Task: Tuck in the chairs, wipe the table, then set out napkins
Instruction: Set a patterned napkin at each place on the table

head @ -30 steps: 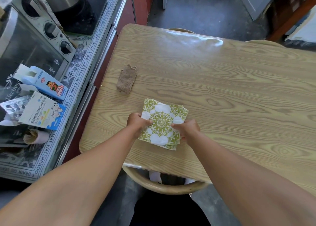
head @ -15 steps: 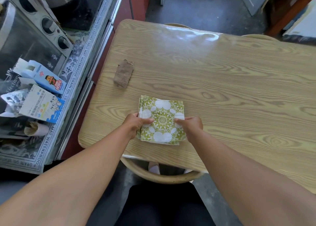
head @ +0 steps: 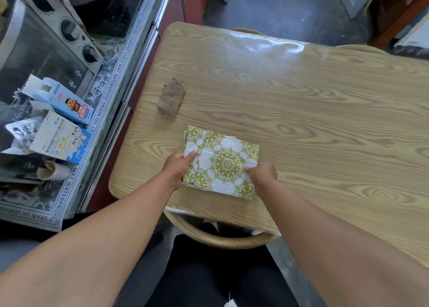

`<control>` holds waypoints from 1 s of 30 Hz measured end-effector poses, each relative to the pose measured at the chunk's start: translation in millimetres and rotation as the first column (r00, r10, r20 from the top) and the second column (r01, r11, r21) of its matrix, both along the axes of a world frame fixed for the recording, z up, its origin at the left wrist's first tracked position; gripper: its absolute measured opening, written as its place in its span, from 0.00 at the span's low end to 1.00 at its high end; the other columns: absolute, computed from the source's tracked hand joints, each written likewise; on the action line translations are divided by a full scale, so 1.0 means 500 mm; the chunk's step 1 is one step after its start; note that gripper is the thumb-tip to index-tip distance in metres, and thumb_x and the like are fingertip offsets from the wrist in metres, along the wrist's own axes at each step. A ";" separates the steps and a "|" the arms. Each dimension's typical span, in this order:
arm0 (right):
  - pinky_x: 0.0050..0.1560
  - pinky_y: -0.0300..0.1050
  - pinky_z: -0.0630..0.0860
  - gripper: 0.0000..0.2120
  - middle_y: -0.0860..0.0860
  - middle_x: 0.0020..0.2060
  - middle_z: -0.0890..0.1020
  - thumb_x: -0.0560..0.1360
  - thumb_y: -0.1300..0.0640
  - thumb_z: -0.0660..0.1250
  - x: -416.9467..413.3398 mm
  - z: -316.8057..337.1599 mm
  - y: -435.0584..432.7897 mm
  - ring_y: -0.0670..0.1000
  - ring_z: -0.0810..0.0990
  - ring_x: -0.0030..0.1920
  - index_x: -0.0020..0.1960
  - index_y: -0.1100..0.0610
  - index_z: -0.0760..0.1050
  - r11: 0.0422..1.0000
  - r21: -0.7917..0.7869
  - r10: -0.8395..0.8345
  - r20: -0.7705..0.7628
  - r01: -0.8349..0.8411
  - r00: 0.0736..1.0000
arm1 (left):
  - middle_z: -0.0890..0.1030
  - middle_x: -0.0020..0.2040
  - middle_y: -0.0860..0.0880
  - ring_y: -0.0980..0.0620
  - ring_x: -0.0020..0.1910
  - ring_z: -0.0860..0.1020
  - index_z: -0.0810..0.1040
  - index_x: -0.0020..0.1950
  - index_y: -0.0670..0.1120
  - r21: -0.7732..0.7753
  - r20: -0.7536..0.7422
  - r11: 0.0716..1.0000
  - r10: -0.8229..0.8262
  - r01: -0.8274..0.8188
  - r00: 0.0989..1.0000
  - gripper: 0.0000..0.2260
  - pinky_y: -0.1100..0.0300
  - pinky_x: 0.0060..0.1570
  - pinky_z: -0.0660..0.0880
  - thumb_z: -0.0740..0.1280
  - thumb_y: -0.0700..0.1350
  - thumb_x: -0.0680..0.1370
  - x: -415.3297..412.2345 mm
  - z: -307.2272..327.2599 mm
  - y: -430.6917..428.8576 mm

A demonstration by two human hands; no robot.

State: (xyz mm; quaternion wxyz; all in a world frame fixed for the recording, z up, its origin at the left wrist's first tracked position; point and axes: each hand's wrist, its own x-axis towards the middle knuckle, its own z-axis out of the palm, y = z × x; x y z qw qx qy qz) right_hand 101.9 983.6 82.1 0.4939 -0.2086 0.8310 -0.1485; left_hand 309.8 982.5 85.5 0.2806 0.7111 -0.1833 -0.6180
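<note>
A small stack of green-and-white patterned napkins (head: 222, 162) lies on the wooden table (head: 301, 111) near its front left corner. My left hand (head: 177, 167) holds the stack's left edge, thumb on top. My right hand (head: 262, 175) pinches the right edge of the top napkin, which sits skewed to the right of the ones beneath. A folded brown cloth (head: 171, 99) lies on the table beyond the napkins. A chair back (head: 222, 239) curves under the table's front edge, tucked in.
A counter to the left carries a toaster oven (head: 44, 42) and several cartons (head: 62, 142) on a printed mat. Two more chair backs (head: 247, 31) show at the table's far edge. Dark floor lies beyond.
The stack went from tilted to lying flat on the table. The top napkin has since slid to the right under my right hand, baring the edges of the ones below.
</note>
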 end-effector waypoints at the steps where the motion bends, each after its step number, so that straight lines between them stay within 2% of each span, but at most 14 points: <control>1: 0.46 0.46 0.78 0.15 0.57 0.50 0.82 0.71 0.59 0.73 -0.003 0.000 0.000 0.56 0.80 0.44 0.56 0.62 0.78 1.000 0.006 0.002 -0.011 -0.002 1.000 | 0.79 0.60 0.47 0.47 0.61 0.75 0.76 0.63 0.39 -0.014 0.040 1.000 0.018 -0.017 0.999 0.21 0.50 0.66 0.70 0.70 0.52 0.76 -0.001 0.005 -0.002; 4: 0.47 0.46 0.79 0.14 0.56 0.48 0.81 0.71 0.60 0.75 -0.014 0.000 -0.002 0.56 0.81 0.46 0.54 0.62 0.78 1.000 0.025 -0.005 -0.020 0.005 1.000 | 0.79 0.60 0.48 0.49 0.61 0.75 0.77 0.63 0.38 -0.066 0.128 0.996 0.068 -0.060 0.989 0.18 0.56 0.64 0.69 0.67 0.49 0.79 0.006 0.007 -0.009; 7: 0.49 0.47 0.80 0.12 0.56 0.47 0.82 0.70 0.61 0.75 -0.024 0.001 -0.002 0.57 0.82 0.46 0.51 0.61 0.78 0.999 0.037 0.013 -0.044 -0.012 0.999 | 0.79 0.48 0.51 0.51 0.54 0.74 0.79 0.49 0.42 -0.099 0.193 0.993 0.080 -0.062 0.978 0.09 0.60 0.53 0.68 0.65 0.47 0.81 0.012 0.013 -0.016; 10: 0.44 0.43 0.77 0.07 0.53 0.43 0.80 0.70 0.64 0.73 -0.032 0.006 0.001 0.54 0.79 0.41 0.44 0.58 0.75 0.997 0.037 0.066 -0.095 -0.063 0.993 | 0.81 0.55 0.48 0.49 0.58 0.76 0.80 0.54 0.40 -0.168 0.239 0.979 0.152 -0.113 0.959 0.12 0.60 0.54 0.71 0.65 0.48 0.81 0.014 0.021 -0.025; 11: 0.43 0.43 0.76 0.07 0.52 0.42 0.79 0.70 0.64 0.72 -0.035 0.005 0.004 0.54 0.78 0.40 0.44 0.58 0.74 0.996 0.036 0.081 -0.110 -0.078 0.991 | 0.81 0.51 0.49 0.51 0.55 0.77 0.80 0.51 0.42 -0.177 0.234 0.976 0.170 -0.130 0.957 0.10 0.61 0.52 0.71 0.64 0.48 0.81 0.015 0.020 -0.028; 13: 0.44 0.44 0.77 0.06 0.53 0.42 0.79 0.71 0.65 0.69 -0.039 0.005 0.011 0.54 0.78 0.40 0.45 0.58 0.75 0.995 0.031 0.103 -0.127 -0.100 0.986 | 0.75 0.39 0.54 0.56 0.42 0.72 0.73 0.38 0.47 -0.182 0.225 0.968 0.210 -0.171 0.951 0.12 0.62 0.44 0.68 0.64 0.49 0.81 0.013 0.021 -0.035; 15: 0.45 0.45 0.77 0.06 0.53 0.43 0.80 0.72 0.66 0.66 -0.043 0.002 0.018 0.55 0.79 0.41 0.48 0.58 0.77 0.995 0.017 0.095 -0.128 -0.094 0.987 | 0.71 0.37 0.54 0.57 0.36 0.67 0.70 0.37 0.48 -0.194 0.214 0.960 0.241 -0.200 0.947 0.14 0.63 0.38 0.66 0.64 0.51 0.81 0.013 0.020 -0.040; 16: 0.45 0.45 0.77 0.07 0.54 0.44 0.80 0.72 0.66 0.65 -0.044 0.001 0.021 0.56 0.79 0.41 0.49 0.59 0.78 0.995 0.014 0.096 -0.128 -0.095 0.987 | 0.72 0.38 0.52 0.56 0.37 0.68 0.71 0.39 0.47 -0.206 0.212 0.955 0.258 -0.214 0.943 0.13 0.63 0.37 0.66 0.64 0.52 0.81 0.014 0.021 -0.042; 17: 0.44 0.45 0.77 0.08 0.54 0.45 0.81 0.72 0.66 0.64 -0.046 -0.001 0.024 0.56 0.79 0.42 0.50 0.59 0.79 0.995 0.011 0.097 -0.127 -0.096 0.987 | 0.73 0.40 0.49 0.53 0.40 0.70 0.72 0.42 0.46 -0.212 0.201 0.949 0.277 -0.235 0.939 0.13 0.61 0.37 0.68 0.64 0.53 0.80 0.017 0.020 -0.044; 19: 0.45 0.45 0.77 0.08 0.55 0.45 0.82 0.72 0.66 0.65 -0.046 -0.005 0.029 0.56 0.80 0.42 0.48 0.59 0.80 0.995 0.001 0.103 -0.129 -0.104 0.986 | 0.77 0.44 0.47 0.50 0.44 0.74 0.74 0.42 0.46 -0.223 0.164 0.933 0.320 -0.281 0.933 0.13 0.55 0.44 0.75 0.65 0.54 0.80 0.021 0.024 -0.047; 22: 0.40 0.44 0.74 0.06 0.54 0.42 0.81 0.72 0.67 0.66 -0.039 -0.007 0.034 0.55 0.78 0.39 0.43 0.59 0.79 0.990 0.000 0.137 -0.129 -0.138 0.982 | 0.76 0.44 0.48 0.50 0.45 0.73 0.73 0.41 0.47 -0.230 0.097 0.914 0.363 -0.334 0.926 0.12 0.54 0.47 0.75 0.66 0.53 0.79 0.023 0.028 -0.048; 25: 0.37 0.43 0.71 0.08 0.51 0.37 0.79 0.72 0.67 0.63 -0.034 -0.006 0.037 0.52 0.76 0.34 0.39 0.57 0.77 0.983 0.006 0.180 -0.152 -0.181 0.972 | 0.80 0.46 0.48 0.48 0.49 0.80 0.77 0.41 0.47 -0.208 0.011 0.897 0.401 -0.390 0.916 0.11 0.47 0.56 0.78 0.66 0.52 0.80 0.028 0.028 -0.045; 27: 0.36 0.42 0.71 0.11 0.50 0.36 0.79 0.72 0.67 0.61 -0.034 -0.003 0.038 0.53 0.77 0.36 0.37 0.55 0.76 0.974 0.020 0.224 -0.185 -0.225 0.957 | 0.83 0.48 0.48 0.46 0.55 0.81 0.79 0.43 0.48 -0.197 -0.036 0.882 0.430 -0.428 0.902 0.09 0.44 0.58 0.78 0.66 0.51 0.80 0.030 0.032 -0.043; 30: 0.33 0.40 0.68 0.13 0.49 0.35 0.78 0.73 0.67 0.60 -0.039 0.004 0.041 0.53 0.76 0.35 0.33 0.54 0.72 0.961 0.046 0.274 -0.255 -0.271 0.927 | 0.83 0.54 0.47 0.46 0.57 0.81 0.80 0.44 0.49 -0.202 -0.063 0.863 0.461 -0.464 0.885 0.08 0.45 0.59 0.77 0.67 0.51 0.79 0.032 0.038 -0.042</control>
